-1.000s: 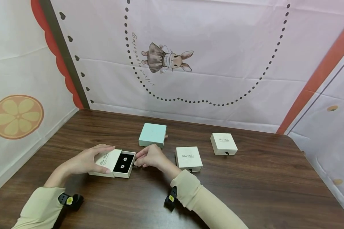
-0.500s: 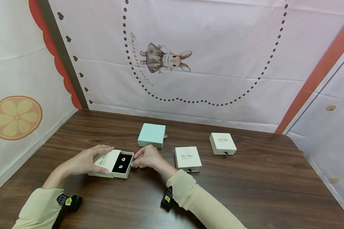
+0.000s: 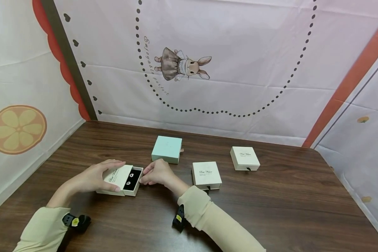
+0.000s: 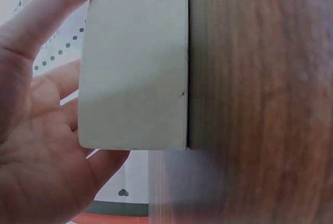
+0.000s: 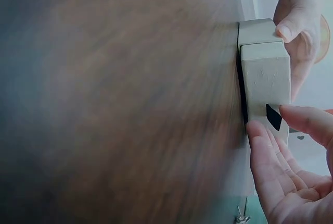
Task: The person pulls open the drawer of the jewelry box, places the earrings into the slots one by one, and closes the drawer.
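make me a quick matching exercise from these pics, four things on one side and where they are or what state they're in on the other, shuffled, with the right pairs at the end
Things
1. left hand
2. right hand
3. drawer
4. mint box

Places and states
A. closed, beyond the right hand, with a small tab on its side
B. grips the white cover
C. partly out, showing a black lining
D. has its fingers at the drawer's front

Right pairs: 1-B, 2-D, 3-C, 4-A
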A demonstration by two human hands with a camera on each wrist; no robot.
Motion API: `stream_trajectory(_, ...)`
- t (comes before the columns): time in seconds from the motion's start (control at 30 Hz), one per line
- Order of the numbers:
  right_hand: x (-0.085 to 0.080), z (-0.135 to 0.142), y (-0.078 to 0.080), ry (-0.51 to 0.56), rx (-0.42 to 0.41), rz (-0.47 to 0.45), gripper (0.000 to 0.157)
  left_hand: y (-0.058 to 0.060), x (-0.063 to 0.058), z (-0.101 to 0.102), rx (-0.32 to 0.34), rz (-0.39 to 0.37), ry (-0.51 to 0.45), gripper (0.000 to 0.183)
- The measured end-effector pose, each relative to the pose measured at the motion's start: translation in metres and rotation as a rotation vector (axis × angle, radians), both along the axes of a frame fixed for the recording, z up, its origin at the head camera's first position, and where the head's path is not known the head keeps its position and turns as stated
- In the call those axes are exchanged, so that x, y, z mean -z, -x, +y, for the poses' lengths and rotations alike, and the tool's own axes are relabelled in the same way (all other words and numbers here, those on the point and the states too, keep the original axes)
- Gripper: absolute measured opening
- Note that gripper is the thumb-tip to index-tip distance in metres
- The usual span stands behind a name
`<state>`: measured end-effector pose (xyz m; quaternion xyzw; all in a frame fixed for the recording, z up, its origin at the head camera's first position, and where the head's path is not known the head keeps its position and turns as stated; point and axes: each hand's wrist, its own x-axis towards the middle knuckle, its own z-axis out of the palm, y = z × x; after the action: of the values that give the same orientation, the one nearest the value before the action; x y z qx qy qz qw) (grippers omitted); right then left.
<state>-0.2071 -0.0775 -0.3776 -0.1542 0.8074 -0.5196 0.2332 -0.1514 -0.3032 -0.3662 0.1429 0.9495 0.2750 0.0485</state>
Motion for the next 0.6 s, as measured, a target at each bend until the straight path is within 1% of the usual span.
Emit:
stream_trajectory(0.33, 0.000, -0.012, -0.001, 0.014, 0.011, -0.015, 0.013, -0.002, -0.002, 0.000, 0.006, 0.025, 0.015, 0.087)
stream_trajectory(0.4, 0.000, -0.014, -0.002, 0.023, 0.016, -0.022, 0.013, -0.002, -0.001, 0.000, 0.000, 0.017, 0.011, 0.087)
stream_trajectory(0.6, 0.001, -0.022, -0.002, 0.030, 0.028, -0.026, 0.013, -0.002, -0.004, 0.002, 0.008, 0.003, -0.006, 0.086)
